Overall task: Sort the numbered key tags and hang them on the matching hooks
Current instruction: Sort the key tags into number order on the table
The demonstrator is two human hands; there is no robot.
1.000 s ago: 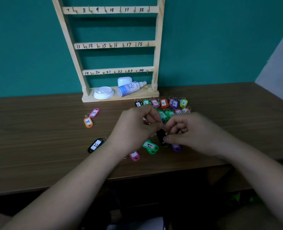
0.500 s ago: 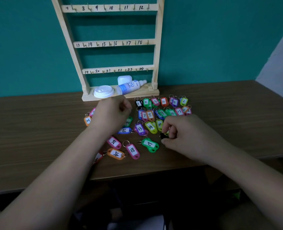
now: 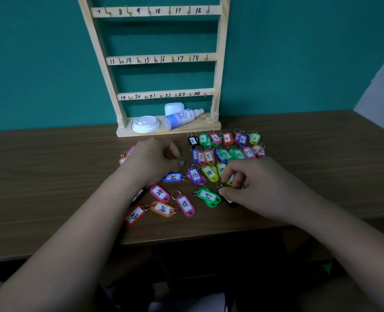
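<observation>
You are at the sorting step: the key tags point(image 3: 209, 173) lie in numbered rows on the table point(image 3: 51, 176) in front of the rack point(image 3: 161, 59), and none hangs on its hooks point(image 3: 149, 11) yet. Your left hand point(image 3: 151, 161), just in front of the rack's base, has its fingers curled and pinches a green tag point(image 3: 181, 161). Your right hand point(image 3: 256, 188), further out from the rack, pinches thumb to forefinger at the ring end of a black tag point(image 3: 231, 203). Next, I judge, each number needs reading before you set that tag into its row, gripping lightly so the neighbours are not knocked.
</observation>
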